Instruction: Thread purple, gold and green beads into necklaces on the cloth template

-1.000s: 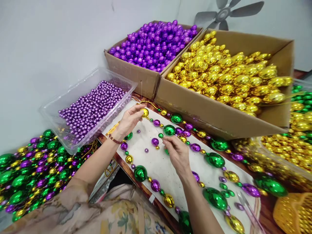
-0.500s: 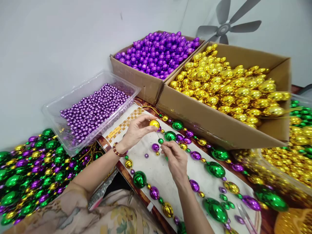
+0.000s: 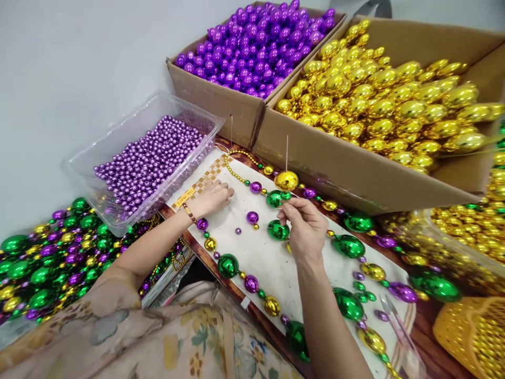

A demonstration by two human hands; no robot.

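Observation:
My right hand pinches a thin needle that stands upright. On it sit a large gold bead and, just below, a small green bead, close above my fingertips. My left hand is low over the white mat, fingers stretched forward and slightly bent, with nothing seen in them. Between the hands lie a loose purple bead, a small gold bead and a tiny purple bead. A large green bead shows beside my right hand.
Bead strands border the mat. Behind stand cardboard boxes of purple beads and gold beads. A clear tray holds small purple beads. Tweezers and an orange basket are at right; mixed bead strands pile at left.
My left hand has let go of the gold bead and moved down-left to the mat. The gold bead is now on the needle, which my right hand has carried up and right.

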